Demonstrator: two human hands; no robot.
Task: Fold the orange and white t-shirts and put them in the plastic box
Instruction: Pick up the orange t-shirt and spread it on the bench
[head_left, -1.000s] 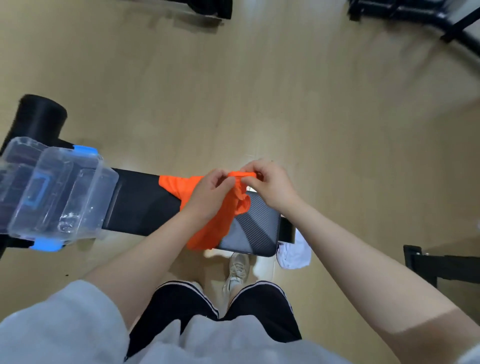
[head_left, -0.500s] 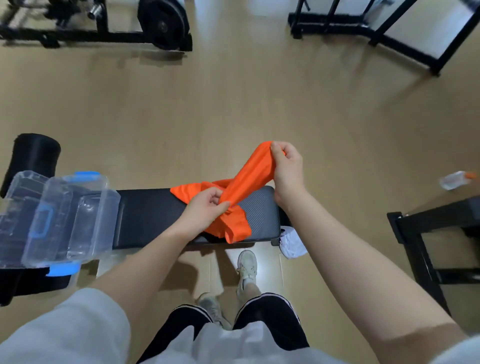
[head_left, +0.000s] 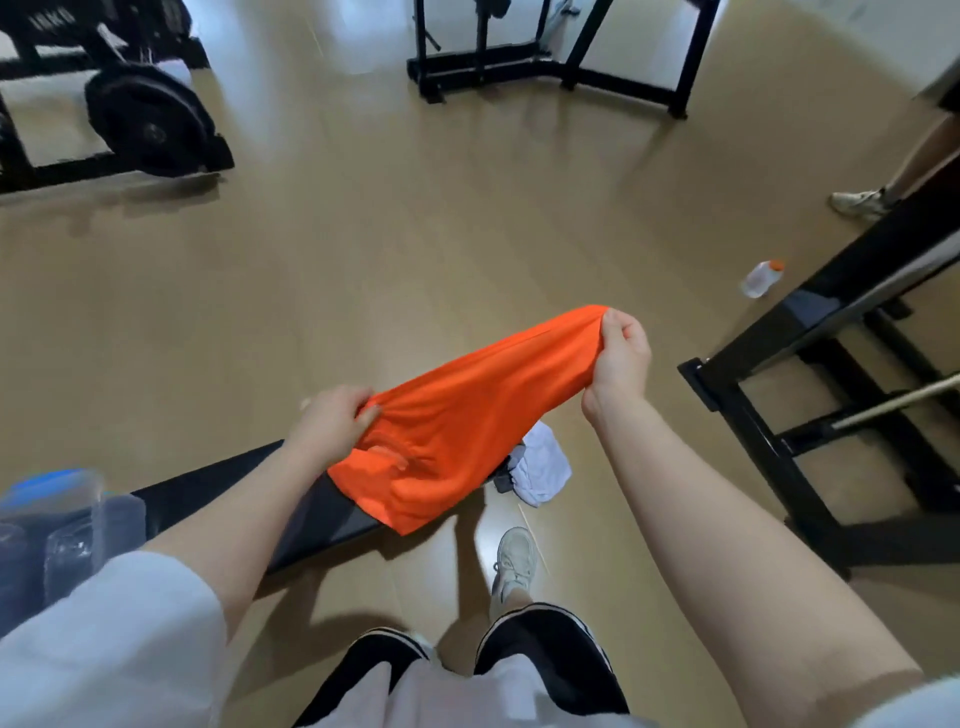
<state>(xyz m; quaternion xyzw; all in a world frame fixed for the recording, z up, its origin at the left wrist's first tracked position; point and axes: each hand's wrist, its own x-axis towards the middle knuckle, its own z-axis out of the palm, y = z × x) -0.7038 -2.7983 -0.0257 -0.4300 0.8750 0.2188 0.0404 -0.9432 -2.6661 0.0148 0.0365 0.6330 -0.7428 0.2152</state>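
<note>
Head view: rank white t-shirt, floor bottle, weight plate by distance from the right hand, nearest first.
From the right hand, which grips the orange t-shirt:
1. white t-shirt, just below it, at the bench end.
2. bottle, on the floor to the upper right.
3. weight plate, far upper left.

Shirt stretched between both hands above bench end.
Left hand (head_left: 332, 423) gripping t-shirt (head_left: 467, 415) over bench (head_left: 218, 491); right hand (head_left: 618, 358) gripping far end, raised rightward. Plastic box (head_left: 57, 519) on bench, far left. Second t-shirt (head_left: 540, 470) on floor beyond bench end.
</note>
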